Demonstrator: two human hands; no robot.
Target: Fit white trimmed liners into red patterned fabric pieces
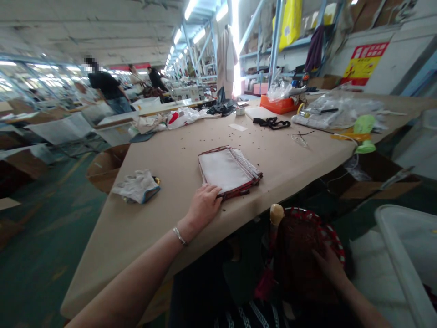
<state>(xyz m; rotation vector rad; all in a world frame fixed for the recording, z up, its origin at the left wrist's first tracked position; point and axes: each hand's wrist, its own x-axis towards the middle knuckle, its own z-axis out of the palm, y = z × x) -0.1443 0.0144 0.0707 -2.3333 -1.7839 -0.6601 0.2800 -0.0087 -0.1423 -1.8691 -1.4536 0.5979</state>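
"So, where is the stack of fabric pieces [227, 171] on your feed?"

"I have it flat on the tan table [164, 155], near the front edge, pale faces up with dark red trim showing at the sides. The left hand [204, 206] lies on its near corner, fingers loose and spread over the cloth, not pinching anything. I'd judge that's to pin the pile so it doesn't slide."

"And the other hand?"

"The right hand [329, 266] is below the table edge, resting on a dark red cloth [297, 255] with a patterned red border, down by the lap. It's dim there; I cannot tell whether the fingers are clenched in it or just laid on top. Probably kept low because the cloth is bulky."

"Anything close by?"

"A wooden knob [276, 213] pokes up just beside that cloth. White gloves [136, 186] lie to the left of the stack, apart from it. Further back there's an orange tray [278, 105], and a white bin [406, 246] at the right."
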